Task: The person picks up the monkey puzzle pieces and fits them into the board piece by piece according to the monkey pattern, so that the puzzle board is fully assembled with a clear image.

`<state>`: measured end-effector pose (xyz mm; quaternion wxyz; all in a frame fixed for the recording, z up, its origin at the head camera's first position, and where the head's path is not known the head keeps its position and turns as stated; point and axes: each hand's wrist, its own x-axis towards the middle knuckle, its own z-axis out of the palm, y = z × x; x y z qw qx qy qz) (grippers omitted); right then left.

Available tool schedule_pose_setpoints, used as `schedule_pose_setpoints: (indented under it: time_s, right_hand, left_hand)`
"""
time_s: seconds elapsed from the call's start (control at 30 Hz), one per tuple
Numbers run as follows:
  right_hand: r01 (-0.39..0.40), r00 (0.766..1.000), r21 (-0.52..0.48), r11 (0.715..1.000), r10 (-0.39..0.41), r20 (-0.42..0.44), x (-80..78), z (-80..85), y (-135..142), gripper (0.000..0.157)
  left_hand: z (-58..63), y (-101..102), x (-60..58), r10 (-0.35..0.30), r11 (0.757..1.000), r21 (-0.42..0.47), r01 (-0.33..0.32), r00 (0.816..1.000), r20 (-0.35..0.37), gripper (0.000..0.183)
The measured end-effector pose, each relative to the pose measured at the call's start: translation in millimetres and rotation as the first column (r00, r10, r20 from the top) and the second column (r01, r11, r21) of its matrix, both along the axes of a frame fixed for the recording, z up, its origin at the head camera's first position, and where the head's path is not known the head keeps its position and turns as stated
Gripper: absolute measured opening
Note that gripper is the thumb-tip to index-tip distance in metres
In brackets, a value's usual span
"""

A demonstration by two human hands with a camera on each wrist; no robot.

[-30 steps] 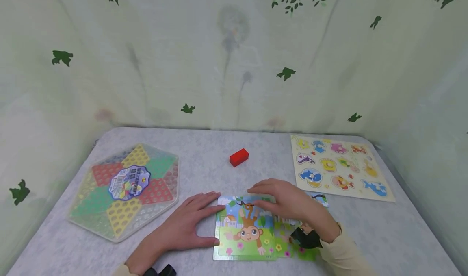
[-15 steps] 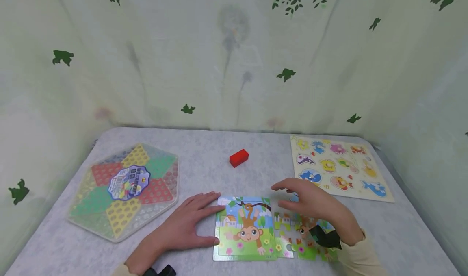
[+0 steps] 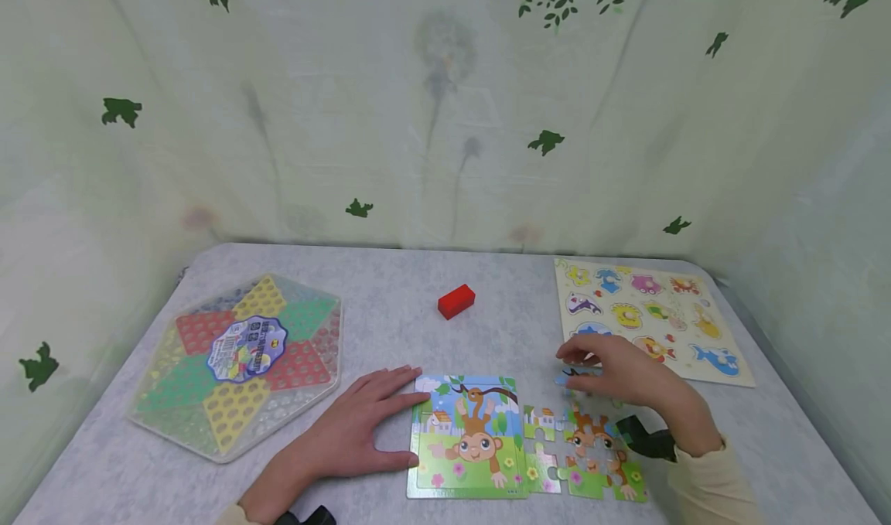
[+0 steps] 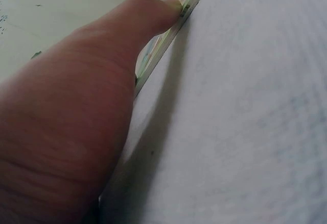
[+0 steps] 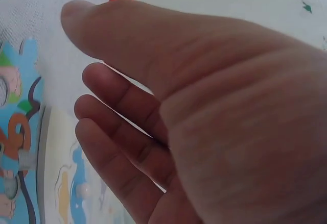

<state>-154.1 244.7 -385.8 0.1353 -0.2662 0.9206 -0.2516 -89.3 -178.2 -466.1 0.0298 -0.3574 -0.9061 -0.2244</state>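
At the left edge of a square monkey puzzle board (image 3: 473,436), my left hand (image 3: 358,428) rests with fingers and thumb spread. Its thumb touches the board's edge in the left wrist view. My right hand (image 3: 623,370) hovers over the far end of some jigsaw pieces (image 3: 587,436), which lie to the right of the board with gaps between several of them. A blue piece with a dark branch (image 3: 572,378) shows by its fingertips. In the right wrist view the thumb and fingers are apart, nothing between them, beside joined blue pieces (image 5: 20,119).
A pale board of animal pictures (image 3: 647,316) lies at the back right, just beyond the right hand. A red block (image 3: 456,301) sits at the middle back. A hexagonal plastic game board (image 3: 237,366) with coloured triangles lies on the left.
My right hand has moved rightward from over the monkey board, uncovering more of the jigsaw pieces. The left hand has stayed at the board's left edge.
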Motion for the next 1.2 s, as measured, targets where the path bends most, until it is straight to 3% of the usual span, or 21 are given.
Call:
schedule_pose_setpoints:
  time_s: [0.43,0.7,1.2]
  right_hand:
    - [0.015,0.999,0.024,1.0,-0.016,0.029,-9.6,-15.8,14.6,0.033]
    - [0.039,0.994,0.023,0.999,-0.041,0.098,-9.6,-17.8,25.5,0.032]
    - [0.109,0.988,0.142,0.984,-0.123,0.094,-3.2,-13.9,10.2,0.034]
  left_hand:
    - [-3.3,-1.6,0.3,0.003,1.0,0.013,-0.002,1.0,-0.012,0.075]
    - [-4.5,0.5,2.6,-0.003,0.999,0.031,0.003,1.0,-0.018,0.074]
    - [-2.5,-0.6,-1.1,-0.013,1.0,0.017,0.013,0.999,-0.032,0.074]
